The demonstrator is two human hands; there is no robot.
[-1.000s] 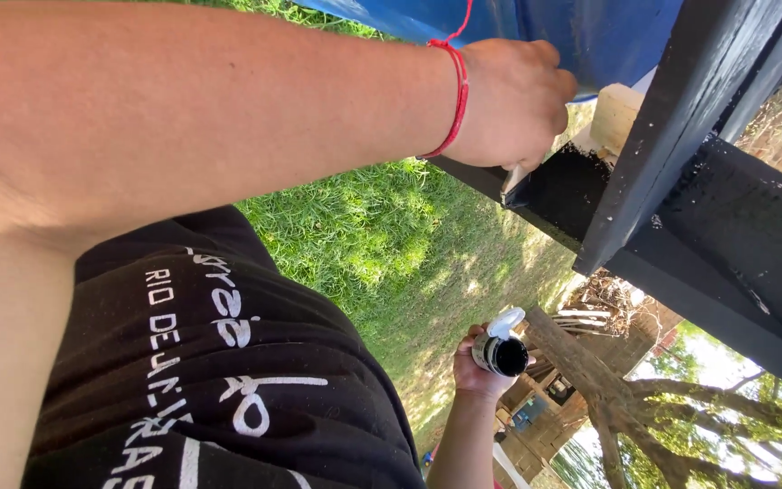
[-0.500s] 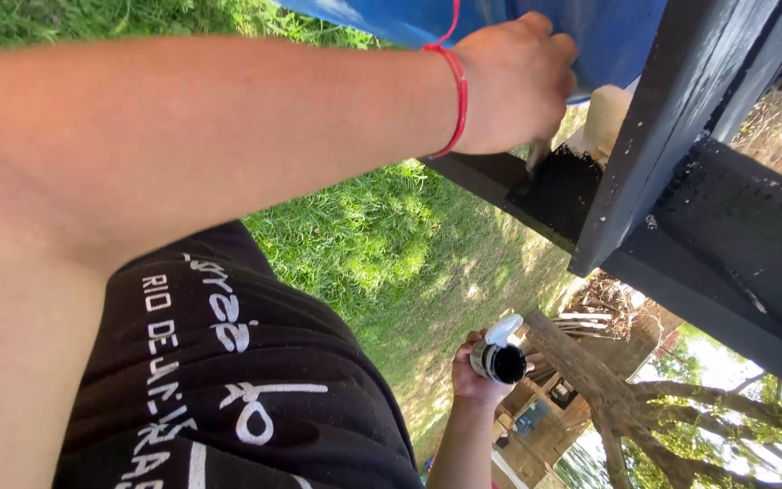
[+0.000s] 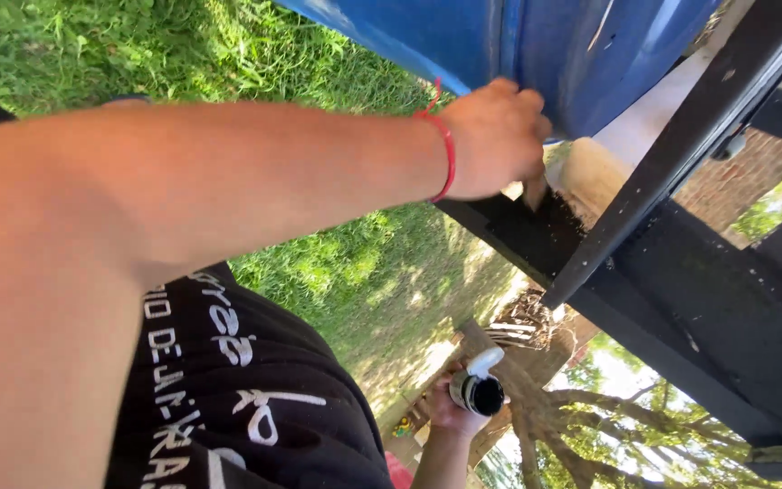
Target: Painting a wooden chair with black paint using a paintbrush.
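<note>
My left hand (image 3: 498,136), with a red string bracelet on the wrist, is closed around a small brush (image 3: 534,192) whose tip touches a wooden beam (image 3: 590,172). The beam is bare and pale to the right of the brush and black with wet paint (image 3: 536,237) just below it. Lower down, my right hand (image 3: 450,412) holds a small round container of black paint (image 3: 480,391) with a white piece on top, away from the frame.
A blue barrel (image 3: 536,45) sits on the black wooden frame (image 3: 717,299), directly above my left hand. A black diagonal brace (image 3: 681,145) crosses in front of the beam. Grass (image 3: 138,54) and a tree (image 3: 545,407) lie behind. My black printed shirt (image 3: 246,389) fills the lower left.
The view has shifted, showing more of the barrel and the pale beam. My left hand stays at the beam with the brush against it. My right hand keeps holding the paint container.
</note>
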